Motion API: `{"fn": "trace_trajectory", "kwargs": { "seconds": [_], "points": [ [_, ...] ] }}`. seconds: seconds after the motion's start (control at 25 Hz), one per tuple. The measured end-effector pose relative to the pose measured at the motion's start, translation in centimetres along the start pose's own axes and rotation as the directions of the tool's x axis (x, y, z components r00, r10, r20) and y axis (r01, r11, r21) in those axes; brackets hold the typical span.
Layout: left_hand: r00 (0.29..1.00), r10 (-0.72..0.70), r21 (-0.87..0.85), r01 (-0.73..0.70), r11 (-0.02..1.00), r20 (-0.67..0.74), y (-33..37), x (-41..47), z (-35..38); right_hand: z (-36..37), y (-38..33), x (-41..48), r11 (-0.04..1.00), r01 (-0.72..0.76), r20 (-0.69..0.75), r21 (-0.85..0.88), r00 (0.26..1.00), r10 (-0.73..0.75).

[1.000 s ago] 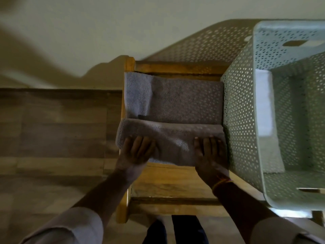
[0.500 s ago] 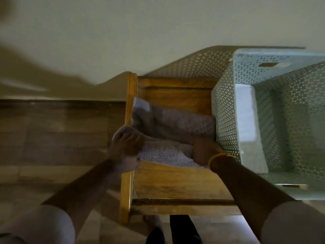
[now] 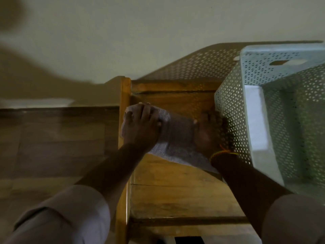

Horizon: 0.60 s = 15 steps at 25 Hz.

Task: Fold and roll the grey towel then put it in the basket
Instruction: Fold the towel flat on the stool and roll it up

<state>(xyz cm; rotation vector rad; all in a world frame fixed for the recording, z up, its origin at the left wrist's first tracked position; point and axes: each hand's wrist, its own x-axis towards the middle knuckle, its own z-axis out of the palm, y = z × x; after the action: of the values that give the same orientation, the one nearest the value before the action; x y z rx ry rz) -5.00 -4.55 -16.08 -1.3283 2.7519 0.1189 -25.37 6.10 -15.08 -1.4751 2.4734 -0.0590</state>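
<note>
The grey towel (image 3: 177,136) lies as a thick roll across the wooden table (image 3: 175,196), with a flat tail trailing toward me. My left hand (image 3: 140,125) is curled over the roll's left end. My right hand (image 3: 208,132) presses down on its right end, close against the basket's side. The pale green perforated basket (image 3: 230,110) stands on the table's right part, open at the top; a white patch shows on its inner wall.
The table's left edge rail (image 3: 125,95) runs just beside my left hand, with wood-pattern floor (image 3: 52,147) beyond it. A pale wall (image 3: 140,32) stands behind the table. Bare tabletop lies between the towel and me.
The roll has travelled away from me toward the table's far edge and grown thicker; the flat far part of the towel is taken up. Both hands moved forward with it.
</note>
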Motion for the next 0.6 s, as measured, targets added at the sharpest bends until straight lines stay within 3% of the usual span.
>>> {"fn": "trace_trajectory", "kwargs": {
  "seconds": [0.08, 0.16, 0.28, 0.44, 0.52, 0.6],
  "points": [
    [0.999, -0.043, -0.019, 0.043, 0.999, 0.030, -0.5, -0.9, 2.2, 1.7, -0.8, -0.8, 0.990, 0.137, 0.084, 0.011, 0.987, -0.138],
    [0.997, -0.033, -0.034, 0.036, 0.999, 0.071, -1.7, -1.2, 3.9, 3.7, -0.5, -1.0, 0.991, 0.132, 0.176, -0.027, 0.976, -0.125],
    [0.997, -0.011, -0.037, 0.014, 0.999, 0.079, -3.0, -0.7, 6.0, 5.8, 0.6, 0.7, 0.989, 0.114, 0.147, -0.091, 0.984, -0.100],
    [0.995, -0.048, 0.004, 0.048, 0.999, 0.087, -1.9, -0.3, 6.3, 6.3, 0.9, 2.1, 0.993, 0.106, 0.145, -0.047, 0.984, -0.099],
    [0.983, -0.157, -0.047, 0.162, 0.986, 0.099, -0.3, -1.1, 4.9, 5.7, 0.8, 2.2, 0.999, 0.049, 0.236, 0.008, 0.971, -0.049],
    [0.893, -0.431, -0.234, 0.450, 0.862, 0.129, 3.1, -3.0, 3.3, 5.2, 0.6, 2.6, 1.000, 0.000, 0.371, 0.018, 0.929, -0.007]
  ]
}}
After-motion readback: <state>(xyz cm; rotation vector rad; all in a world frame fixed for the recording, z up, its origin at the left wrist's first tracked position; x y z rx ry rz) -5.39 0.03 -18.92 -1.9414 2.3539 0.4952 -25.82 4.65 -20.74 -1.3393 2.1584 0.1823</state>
